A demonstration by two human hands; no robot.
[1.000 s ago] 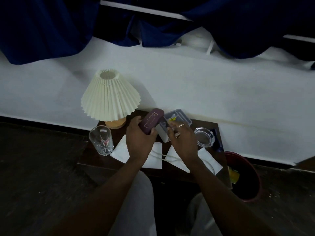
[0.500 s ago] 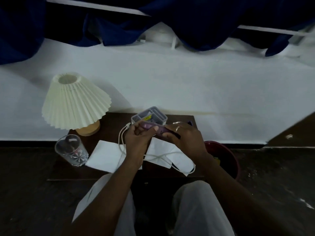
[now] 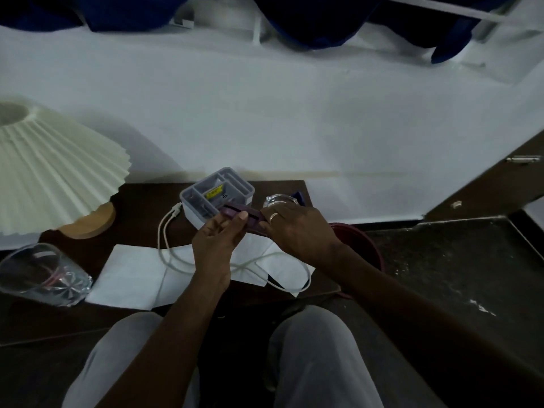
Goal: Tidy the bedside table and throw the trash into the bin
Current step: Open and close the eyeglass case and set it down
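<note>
Both hands hold a purple case (image 3: 244,214) above the dark bedside table (image 3: 141,198). My left hand (image 3: 216,242) grips its near left end, thumb on top. My right hand (image 3: 297,231), with a ring, holds its right end; the case looks slightly open along a dark slit. Behind it stands a grey plastic organiser (image 3: 216,191) with compartments and a yellow item inside. White napkins (image 3: 132,275) lie flat on the table with a white cable (image 3: 167,240) looped over them. A dark red bin (image 3: 368,245) stands on the floor at the table's right, mostly hidden by my right arm.
A pleated cream lamp (image 3: 50,172) on a wooden base stands at the table's left. A clear drinking glass (image 3: 41,275) sits at the near left corner. A small glass dish (image 3: 279,200) rests behind my right hand. My knees in grey trousers are below the table edge.
The view swung right, so the lamp and glass slid left. The purple case came down from upright in my left hand to lying level, held by both hands.
</note>
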